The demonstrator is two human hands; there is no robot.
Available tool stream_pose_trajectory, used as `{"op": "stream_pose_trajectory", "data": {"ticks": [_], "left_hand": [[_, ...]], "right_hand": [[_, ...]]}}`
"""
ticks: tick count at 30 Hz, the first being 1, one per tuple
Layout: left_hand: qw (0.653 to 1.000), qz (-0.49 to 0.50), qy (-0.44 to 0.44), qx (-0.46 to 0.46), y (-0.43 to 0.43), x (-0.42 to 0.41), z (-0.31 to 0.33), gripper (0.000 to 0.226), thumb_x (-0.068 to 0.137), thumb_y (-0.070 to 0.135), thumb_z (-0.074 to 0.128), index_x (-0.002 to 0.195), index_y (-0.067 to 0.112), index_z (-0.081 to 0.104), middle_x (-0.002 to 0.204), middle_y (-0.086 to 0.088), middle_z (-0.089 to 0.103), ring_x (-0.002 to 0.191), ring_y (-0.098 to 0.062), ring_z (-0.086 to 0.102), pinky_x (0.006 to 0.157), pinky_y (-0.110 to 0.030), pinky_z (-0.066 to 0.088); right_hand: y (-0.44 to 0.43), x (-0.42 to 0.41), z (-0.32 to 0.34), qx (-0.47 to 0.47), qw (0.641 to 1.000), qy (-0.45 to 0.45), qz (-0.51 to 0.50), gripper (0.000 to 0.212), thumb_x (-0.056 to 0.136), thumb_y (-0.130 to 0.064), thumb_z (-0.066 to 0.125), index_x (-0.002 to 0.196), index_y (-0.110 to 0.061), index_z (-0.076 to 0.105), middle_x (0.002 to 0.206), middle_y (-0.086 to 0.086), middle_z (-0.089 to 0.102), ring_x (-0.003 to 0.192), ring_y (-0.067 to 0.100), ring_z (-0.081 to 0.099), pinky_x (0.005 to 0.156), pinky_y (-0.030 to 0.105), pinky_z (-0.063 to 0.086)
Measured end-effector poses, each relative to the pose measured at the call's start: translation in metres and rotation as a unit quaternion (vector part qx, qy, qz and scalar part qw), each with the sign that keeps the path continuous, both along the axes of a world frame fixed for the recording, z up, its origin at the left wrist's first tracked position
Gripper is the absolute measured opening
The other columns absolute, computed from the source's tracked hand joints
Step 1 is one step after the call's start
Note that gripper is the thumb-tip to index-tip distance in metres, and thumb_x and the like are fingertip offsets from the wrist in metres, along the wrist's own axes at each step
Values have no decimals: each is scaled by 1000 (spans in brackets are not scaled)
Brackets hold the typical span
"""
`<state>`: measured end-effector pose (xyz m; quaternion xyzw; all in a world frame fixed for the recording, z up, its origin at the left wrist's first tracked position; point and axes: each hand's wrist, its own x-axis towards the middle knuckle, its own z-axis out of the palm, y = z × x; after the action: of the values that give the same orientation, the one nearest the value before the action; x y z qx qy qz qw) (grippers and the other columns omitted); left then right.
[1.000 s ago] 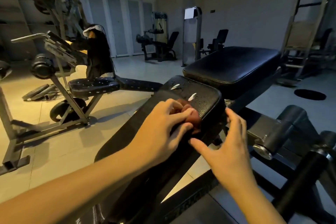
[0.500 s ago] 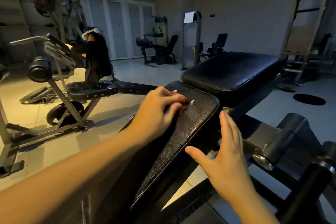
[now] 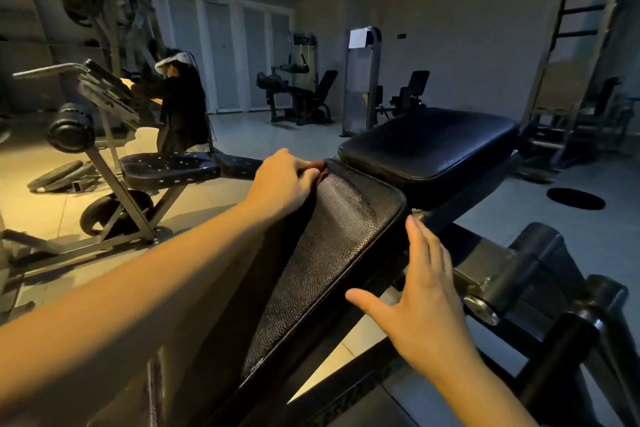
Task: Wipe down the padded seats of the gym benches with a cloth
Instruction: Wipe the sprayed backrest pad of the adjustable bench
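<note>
Your left hand [image 3: 282, 180] clutches a reddish cloth [image 3: 321, 172] at the black padded seat's [image 3: 332, 246] corner, right hand [image 3: 426, 291] empty, splayed; overreach could drop it.

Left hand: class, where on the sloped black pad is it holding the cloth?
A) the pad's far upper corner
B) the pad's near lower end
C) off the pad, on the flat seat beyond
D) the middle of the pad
A: the left hand grips the reddish cloth at the far upper-left corner of the sloped pad, short of the flat seat.
</note>
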<state>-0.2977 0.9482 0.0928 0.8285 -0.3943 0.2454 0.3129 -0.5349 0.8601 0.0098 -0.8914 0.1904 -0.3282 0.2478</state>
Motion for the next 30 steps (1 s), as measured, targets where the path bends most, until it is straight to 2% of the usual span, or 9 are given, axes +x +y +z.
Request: {"op": "stream_pose_trajectory", "data": {"ticks": [2, 7, 9, 12, 14, 19, 22, 26, 30], "left_hand": [[1000, 12, -1, 5, -12, -10, 4, 32, 101, 38, 57, 123, 22, 74, 100, -6, 54, 98, -30, 58, 82, -35, 43], [974, -191, -123, 23, 27, -85, -22, 33, 100, 40, 58, 130, 31, 67, 113, 4, 53, 104, -13, 48, 85, -28, 42], [977, -175, -115, 35, 29, -64, -20, 33, 100, 38, 59, 130, 29, 68, 110, 2, 54, 101, -16, 51, 83, -29, 43], [1000, -17, -17, 6, 7, -5, -5, 29, 99, 33, 61, 122, 23, 74, 101, -9, 59, 99, -29, 60, 80, -34, 42], [1000, 26, -2, 8, -5, -4, 0, 29, 100, 36, 59, 118, 20, 76, 97, -11, 58, 98, -31, 59, 78, -35, 40], [977, -171, -130, -4, 14, -98, -15, 30, 98, 36, 60, 124, 26, 71, 109, 1, 56, 103, -13, 49, 86, -25, 40], [982, -149, -115, 26, 22, -73, -20, 32, 99, 36, 60, 129, 26, 69, 108, -1, 57, 101, -16, 52, 83, -27, 41], [999, 40, 19, 1, 0, -11, -2, 31, 101, 36, 58, 121, 20, 75, 97, -10, 59, 98, -30, 59, 77, -33, 39], [989, -114, -97, -7, 2, -74, -9, 30, 99, 38, 59, 126, 32, 71, 101, 2, 55, 100, -18, 54, 82, -29, 41]], "right_hand": [[-7, -4, 4, -14, 1000, 7, 5, 119, 70, -69, 74, 159, -35, 3, 162, -20, 11, 151, 5, 7, 123, 38, 24], [-19, 4, 16, -29, 999, -16, -16, 113, 64, -70, 72, 157, -29, 21, 156, -14, 28, 148, 6, 18, 120, 45, 34], [-20, 8, 14, -27, 999, -22, -14, 118, 63, -76, 67, 159, -31, 16, 159, -13, 24, 151, 6, 13, 122, 47, 30], [-19, 9, 11, -33, 999, -18, -13, 118, 64, -83, 52, 161, -32, 7, 164, -11, 19, 153, 5, 6, 125, 45, 23], [-17, 8, 11, -32, 999, -17, -11, 118, 65, -82, 51, 161, -32, 4, 166, -11, 16, 153, 4, 2, 126, 41, 18], [-18, 10, 8, -26, 999, -25, -11, 117, 73, -60, 76, 162, -29, 6, 167, -9, 17, 154, 2, 0, 127, 41, 18], [-17, 10, 7, -26, 999, -23, -3, 117, 73, -62, 73, 161, -32, 3, 167, -13, 12, 153, -1, -4, 126, 35, 12], [-14, 8, 8, -16, 1000, -23, 6, 115, 76, -62, 73, 158, -38, -4, 168, -16, 6, 150, -6, -9, 121, 28, 8], [-14, 8, 10, -13, 1000, -20, 3, 116, 76, -60, 75, 160, -35, -1, 168, -15, 7, 149, -7, -9, 123, 31, 12]]}}
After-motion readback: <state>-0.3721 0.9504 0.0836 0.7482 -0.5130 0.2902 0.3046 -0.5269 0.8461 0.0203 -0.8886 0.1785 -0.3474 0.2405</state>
